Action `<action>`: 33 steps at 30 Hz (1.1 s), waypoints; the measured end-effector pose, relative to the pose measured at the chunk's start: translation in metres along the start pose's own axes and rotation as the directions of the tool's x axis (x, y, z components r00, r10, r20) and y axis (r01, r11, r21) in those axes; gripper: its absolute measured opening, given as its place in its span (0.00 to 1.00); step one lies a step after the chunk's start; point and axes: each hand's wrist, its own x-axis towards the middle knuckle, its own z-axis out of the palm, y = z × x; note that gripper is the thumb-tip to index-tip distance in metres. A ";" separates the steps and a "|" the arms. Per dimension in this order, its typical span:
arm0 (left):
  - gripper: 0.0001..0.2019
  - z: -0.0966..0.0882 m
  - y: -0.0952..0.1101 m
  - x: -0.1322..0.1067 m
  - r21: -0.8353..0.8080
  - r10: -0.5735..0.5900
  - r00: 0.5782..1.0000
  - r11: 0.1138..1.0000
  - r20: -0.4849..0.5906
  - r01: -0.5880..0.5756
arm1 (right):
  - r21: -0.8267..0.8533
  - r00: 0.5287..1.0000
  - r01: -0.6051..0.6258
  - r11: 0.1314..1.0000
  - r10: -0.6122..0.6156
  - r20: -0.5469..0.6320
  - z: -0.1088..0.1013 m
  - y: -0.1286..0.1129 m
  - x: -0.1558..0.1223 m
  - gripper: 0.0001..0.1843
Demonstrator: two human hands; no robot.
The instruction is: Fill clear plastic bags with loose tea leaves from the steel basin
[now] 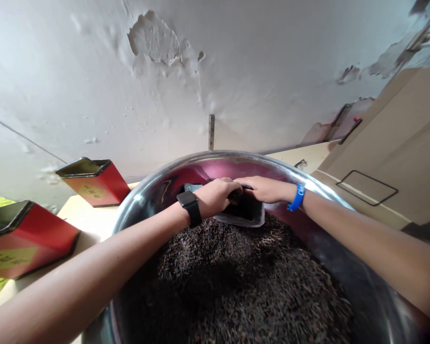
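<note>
A large shiny metal basin holds a heap of dark, dry, loose tea leaves. At the basin's far side, a dark-mouthed container with a pale, translucent-looking rim lies tilted on the leaves. My left hand, below a black watch, is closed over the container's mouth. Something dark shows under its curled fingers, but I cannot make it out. From the right, my right hand grips the container's far edge, its fingertips close to the left hand. The container's far side is hidden by both hands.
Two red tins with gold labels, one farther back and one nearer, lie tilted with open mouths on the pale table at left. A peeling wall rises behind the basin. At right stands a beige board or box.
</note>
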 end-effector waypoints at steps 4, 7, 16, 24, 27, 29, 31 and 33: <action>0.19 0.003 -0.002 0.000 0.018 0.033 0.999 0.999 -0.008 -0.033 | -0.010 1.000 0.008 1.000 -0.008 0.004 -0.001 -0.002 0.000 0.17; 0.20 0.003 -0.002 0.000 0.023 0.043 0.999 0.999 -0.019 -0.042 | -0.012 1.000 0.007 1.000 -0.007 0.001 -0.001 -0.003 0.000 0.17; 0.13 0.003 0.000 0.000 0.044 0.040 0.999 0.998 -0.016 -0.039 | -0.003 1.000 0.011 1.000 -0.011 -0.003 -0.001 -0.004 -0.002 0.18; 0.13 -0.003 0.005 0.000 0.032 -0.021 1.000 0.999 -0.009 0.021 | -0.006 1.000 0.015 1.000 -0.015 -0.013 0.000 0.001 -0.001 0.17; 0.15 -0.004 0.005 0.000 0.052 -0.039 0.999 0.998 -0.006 0.040 | -0.009 1.000 0.015 1.000 -0.015 -0.014 0.001 0.003 -0.001 0.17; 0.15 -0.005 0.005 0.000 0.077 -0.040 0.999 0.996 0.007 0.040 | -0.010 1.000 0.004 1.000 -0.004 -0.001 0.000 0.002 -0.001 0.17; 0.14 -0.006 0.005 0.000 0.095 -0.033 0.999 0.995 0.017 0.031 | -0.017 1.000 -0.004 1.000 0.004 0.007 -0.001 0.001 -0.001 0.17; 0.13 -0.007 0.005 -0.001 0.092 -0.018 1.000 0.996 0.017 0.017 | -0.030 1.000 0.000 1.000 0.000 0.010 -0.001 0.001 -0.001 0.16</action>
